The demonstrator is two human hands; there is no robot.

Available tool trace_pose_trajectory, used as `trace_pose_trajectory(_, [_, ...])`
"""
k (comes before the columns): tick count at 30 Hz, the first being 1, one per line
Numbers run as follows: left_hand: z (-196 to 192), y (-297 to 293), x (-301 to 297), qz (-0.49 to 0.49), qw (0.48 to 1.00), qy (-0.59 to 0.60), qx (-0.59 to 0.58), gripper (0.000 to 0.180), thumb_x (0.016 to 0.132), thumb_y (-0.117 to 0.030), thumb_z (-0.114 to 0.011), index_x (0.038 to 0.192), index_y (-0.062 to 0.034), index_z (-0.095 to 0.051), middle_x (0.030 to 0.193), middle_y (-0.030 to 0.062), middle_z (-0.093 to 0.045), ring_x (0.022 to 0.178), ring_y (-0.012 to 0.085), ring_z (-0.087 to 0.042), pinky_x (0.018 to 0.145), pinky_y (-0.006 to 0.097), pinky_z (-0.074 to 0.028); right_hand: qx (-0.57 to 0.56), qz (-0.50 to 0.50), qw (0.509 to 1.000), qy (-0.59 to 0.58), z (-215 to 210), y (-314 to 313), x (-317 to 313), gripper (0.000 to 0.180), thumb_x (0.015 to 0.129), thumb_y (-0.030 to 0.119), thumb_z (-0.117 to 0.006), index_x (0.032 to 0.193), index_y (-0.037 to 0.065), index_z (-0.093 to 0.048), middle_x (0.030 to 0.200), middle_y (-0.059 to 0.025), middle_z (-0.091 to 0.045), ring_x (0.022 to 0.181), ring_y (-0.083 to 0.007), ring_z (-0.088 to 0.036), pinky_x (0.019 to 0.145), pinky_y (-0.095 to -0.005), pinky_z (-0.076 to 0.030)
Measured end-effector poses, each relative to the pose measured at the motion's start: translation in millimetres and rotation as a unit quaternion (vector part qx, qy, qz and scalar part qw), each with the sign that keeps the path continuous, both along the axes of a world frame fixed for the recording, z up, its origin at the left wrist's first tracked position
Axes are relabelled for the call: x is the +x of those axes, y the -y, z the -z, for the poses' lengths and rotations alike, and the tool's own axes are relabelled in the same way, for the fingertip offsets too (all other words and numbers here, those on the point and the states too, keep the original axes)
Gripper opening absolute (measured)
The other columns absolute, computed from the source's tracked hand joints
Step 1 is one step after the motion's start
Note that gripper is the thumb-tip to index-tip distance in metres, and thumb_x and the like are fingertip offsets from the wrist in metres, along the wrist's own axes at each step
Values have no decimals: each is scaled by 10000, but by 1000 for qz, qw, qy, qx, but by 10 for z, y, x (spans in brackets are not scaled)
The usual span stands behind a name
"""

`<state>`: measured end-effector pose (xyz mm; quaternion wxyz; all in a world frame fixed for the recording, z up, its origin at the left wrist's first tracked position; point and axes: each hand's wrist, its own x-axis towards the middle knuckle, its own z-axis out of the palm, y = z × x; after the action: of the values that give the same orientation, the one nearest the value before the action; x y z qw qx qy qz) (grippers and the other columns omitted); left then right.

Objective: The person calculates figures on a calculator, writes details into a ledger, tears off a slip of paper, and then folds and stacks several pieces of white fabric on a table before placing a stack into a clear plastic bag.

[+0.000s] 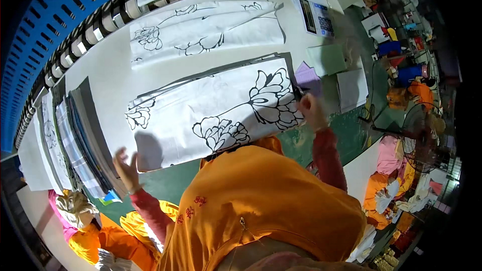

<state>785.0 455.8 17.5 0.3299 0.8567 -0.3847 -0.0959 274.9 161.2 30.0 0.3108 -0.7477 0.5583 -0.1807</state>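
A folded white cloth (211, 105) with black flower outlines lies on the white table in front of me, on top of other folded layers whose edges show at the back. By its near left corner is my left hand (126, 169), its fingers apart and nothing in them. My right hand (312, 112) is at the cloth's right edge, with the fingers closed. A small dark object (299, 92) shows at those fingertips; its kind is not clear. Just beyond this hand lie purple paper slips (308, 78).
Another folded flower cloth (206, 32) lies farther back, before a roller conveyor (108, 24). Stacked folded fabrics (83, 140) stand at the left. A calculator (316, 17), green paper (326, 60) and white paper (352, 90) lie at the right. Another person (80, 221) is at lower left; a fan (422, 130) stands right.
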Motion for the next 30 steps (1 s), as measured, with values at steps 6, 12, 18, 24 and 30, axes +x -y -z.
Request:
trace_pose_trajectory(6, [188,1984,803,-5,906,-407,-117,536,801,-60,-529,1270,-76,-270,918,137,-547,741,203,-574,643,274,-484,45,82,960,265,467,1536,533,289,770,266,-625,873,1,-571,638,-7,-478,600,-113,-478,541,-257,-392])
trace_pose_trajectory(12, [328,2732,793,13,903,-424,-74,161,755,-85,-593,891,-11,-548,735,105,-588,597,204,-587,522,300,-495,74,47,977,195,691,1975,766,248,721,255,-664,762,39,-549,654,-24,-522,544,-133,-477,492,-259,-370])
trace_pose_trajectory(18, [-258,2411,848,1,730,-639,-245,70,780,-80,-546,831,-34,-536,678,50,-547,544,142,-514,500,222,-449,373,138,734,550,-517,1733,783,156,780,170,-616,844,73,-511,649,-16,-475,541,-104,-447,458,-205,-356])
trace_pose_trajectory(24, [-1433,1813,133,48,847,-348,-399,251,802,-142,-482,1042,-79,-521,945,76,-571,549,77,-465,479,179,-374,-426,-124,886,137,-1086,1222,530,100,735,92,-614,700,81,-521,635,-20,-473,541,-88,-439,453,-209,-332])
trace_pose_trajectory(30, [-891,337,-248,95,929,-301,-195,271,793,-146,-518,1041,-54,-574,947,63,-601,523,57,-413,448,160,-329,179,93,968,152,-719,-11,142,239,737,244,-626,638,67,-498,532,17,-413,471,-104,-378,438,-257,-324])
